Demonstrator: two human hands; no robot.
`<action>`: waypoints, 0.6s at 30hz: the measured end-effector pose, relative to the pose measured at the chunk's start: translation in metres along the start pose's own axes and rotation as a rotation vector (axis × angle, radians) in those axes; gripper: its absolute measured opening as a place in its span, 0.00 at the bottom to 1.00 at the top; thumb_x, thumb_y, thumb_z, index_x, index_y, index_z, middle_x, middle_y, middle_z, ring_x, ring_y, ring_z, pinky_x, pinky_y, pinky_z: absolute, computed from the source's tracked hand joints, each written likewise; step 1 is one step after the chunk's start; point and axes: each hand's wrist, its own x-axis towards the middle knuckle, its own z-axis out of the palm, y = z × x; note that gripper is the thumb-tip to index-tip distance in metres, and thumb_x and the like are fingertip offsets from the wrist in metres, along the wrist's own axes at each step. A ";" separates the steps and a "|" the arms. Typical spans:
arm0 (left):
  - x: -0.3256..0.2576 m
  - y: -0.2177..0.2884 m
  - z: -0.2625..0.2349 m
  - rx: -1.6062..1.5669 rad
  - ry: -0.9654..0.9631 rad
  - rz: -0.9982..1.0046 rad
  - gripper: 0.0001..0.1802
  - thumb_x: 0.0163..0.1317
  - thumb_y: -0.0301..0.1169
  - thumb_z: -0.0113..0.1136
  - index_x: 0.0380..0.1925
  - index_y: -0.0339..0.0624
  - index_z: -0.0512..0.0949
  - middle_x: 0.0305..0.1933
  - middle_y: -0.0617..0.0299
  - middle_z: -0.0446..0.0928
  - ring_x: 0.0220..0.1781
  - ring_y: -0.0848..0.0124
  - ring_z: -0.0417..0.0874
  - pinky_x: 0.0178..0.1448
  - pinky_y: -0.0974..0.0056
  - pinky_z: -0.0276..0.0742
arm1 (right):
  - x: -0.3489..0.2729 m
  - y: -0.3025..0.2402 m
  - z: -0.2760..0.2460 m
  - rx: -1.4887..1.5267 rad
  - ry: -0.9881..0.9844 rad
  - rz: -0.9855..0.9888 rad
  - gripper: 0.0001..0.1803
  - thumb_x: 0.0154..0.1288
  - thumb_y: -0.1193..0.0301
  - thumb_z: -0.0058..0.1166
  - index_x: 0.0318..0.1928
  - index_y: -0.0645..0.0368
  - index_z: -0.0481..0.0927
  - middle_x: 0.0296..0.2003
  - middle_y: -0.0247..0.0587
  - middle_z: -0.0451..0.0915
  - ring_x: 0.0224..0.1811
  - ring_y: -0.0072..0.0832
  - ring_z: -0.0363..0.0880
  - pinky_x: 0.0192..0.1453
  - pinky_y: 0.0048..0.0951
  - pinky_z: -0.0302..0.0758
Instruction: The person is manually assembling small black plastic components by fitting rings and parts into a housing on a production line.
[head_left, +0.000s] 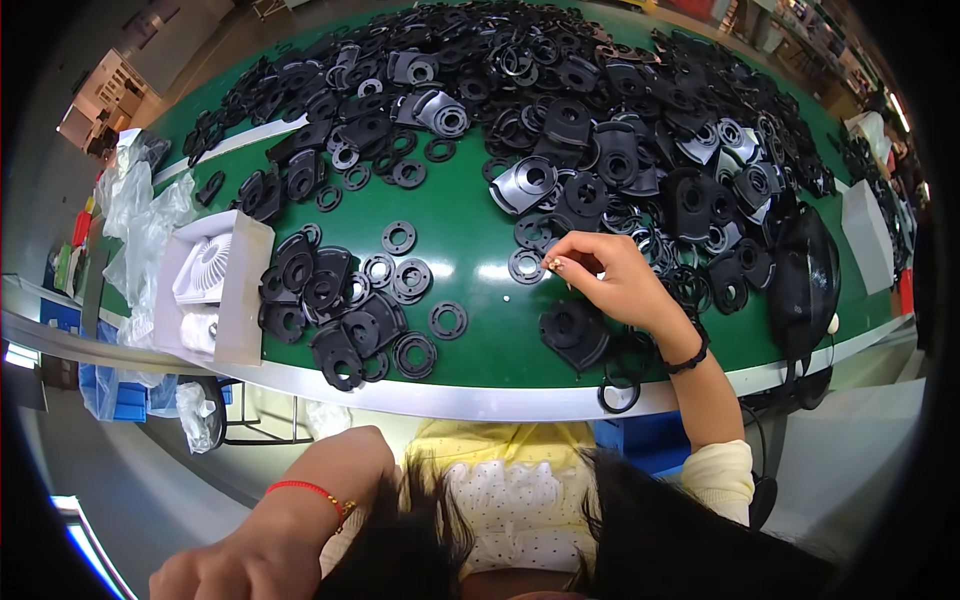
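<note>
My right hand [612, 285] reaches over the green belt [470, 230], wearing a black band at the wrist. Its thumb and forefinger pinch the right rim of a flat black ring [524, 266]. A black moulded plate [573, 333] lies just under the palm, and another loose ring [619, 392] hangs over the belt's near edge. My left hand [235, 565] is low at the bottom left, off the belt, with a red string bracelet [310, 490] on its wrist; its fingers are cut off by the picture's edge. Hair and a yellow top fill the lower middle.
Several black rings and plates [350, 310] are heaped at my left, and a much larger pile [600, 110] covers the far belt. A white tray with a white fan part [212, 285] and clear bags [140, 215] sit at left; a large black housing [805, 270] stands at right.
</note>
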 end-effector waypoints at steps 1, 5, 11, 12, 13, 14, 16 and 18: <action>0.001 -0.002 -0.002 -0.056 -0.023 -0.002 0.08 0.64 0.22 0.47 0.34 0.43 0.77 0.37 0.62 0.76 0.39 0.68 0.79 0.40 0.65 0.70 | 0.000 0.001 -0.001 0.008 0.003 0.010 0.07 0.65 0.75 0.51 0.39 0.63 0.81 0.28 0.31 0.80 0.27 0.12 0.73 0.31 0.16 0.69; 0.008 0.010 -0.001 -0.082 -0.125 -0.104 0.12 0.66 0.23 0.42 0.29 0.44 0.77 0.32 0.61 0.75 0.34 0.68 0.78 0.38 0.64 0.71 | -0.003 -0.001 0.000 0.058 0.024 -0.014 0.07 0.65 0.73 0.53 0.39 0.63 0.80 0.25 0.32 0.79 0.24 0.15 0.72 0.30 0.19 0.69; 0.001 0.025 -0.012 0.040 -0.338 -0.209 0.14 0.66 0.26 0.41 0.22 0.49 0.71 0.28 0.69 0.70 0.26 0.79 0.73 0.33 0.72 0.65 | -0.020 -0.044 -0.018 0.509 -0.073 -0.048 0.09 0.68 0.72 0.49 0.40 0.65 0.80 0.26 0.32 0.74 0.26 0.13 0.66 0.29 0.17 0.64; -0.002 0.025 -0.012 0.058 -0.334 -0.201 0.15 0.67 0.28 0.42 0.20 0.51 0.69 0.25 0.73 0.68 0.24 0.83 0.69 0.31 0.74 0.62 | -0.026 -0.055 -0.016 0.627 -0.068 -0.177 0.13 0.70 0.69 0.47 0.40 0.65 0.81 0.25 0.33 0.73 0.25 0.15 0.66 0.29 0.19 0.64; -0.004 0.025 -0.011 0.069 -0.330 -0.204 0.15 0.67 0.28 0.42 0.20 0.51 0.69 0.25 0.73 0.68 0.24 0.83 0.69 0.31 0.74 0.62 | -0.035 -0.067 -0.014 0.747 -0.058 -0.300 0.16 0.72 0.66 0.44 0.39 0.66 0.81 0.25 0.33 0.72 0.24 0.17 0.65 0.28 0.20 0.63; -0.006 0.026 -0.012 0.095 -0.321 -0.197 0.15 0.67 0.28 0.42 0.19 0.52 0.68 0.24 0.73 0.67 0.24 0.82 0.69 0.31 0.74 0.63 | -0.043 -0.080 -0.012 0.716 -0.034 -0.389 0.28 0.74 0.54 0.39 0.36 0.66 0.83 0.25 0.35 0.72 0.24 0.22 0.66 0.29 0.22 0.63; -0.002 0.020 -0.015 0.067 -0.320 -0.180 0.16 0.67 0.28 0.43 0.19 0.52 0.68 0.23 0.73 0.66 0.23 0.82 0.68 0.31 0.74 0.63 | -0.059 -0.106 -0.025 0.799 -0.244 -0.632 0.40 0.71 0.41 0.32 0.31 0.66 0.84 0.26 0.42 0.72 0.27 0.27 0.68 0.34 0.25 0.66; -0.003 0.021 -0.020 0.065 -0.365 -0.210 0.15 0.67 0.28 0.44 0.19 0.50 0.70 0.24 0.71 0.68 0.23 0.81 0.70 0.31 0.74 0.63 | -0.080 -0.147 -0.010 0.971 -0.054 -0.510 0.31 0.74 0.49 0.37 0.32 0.62 0.84 0.30 0.44 0.75 0.29 0.27 0.71 0.34 0.25 0.67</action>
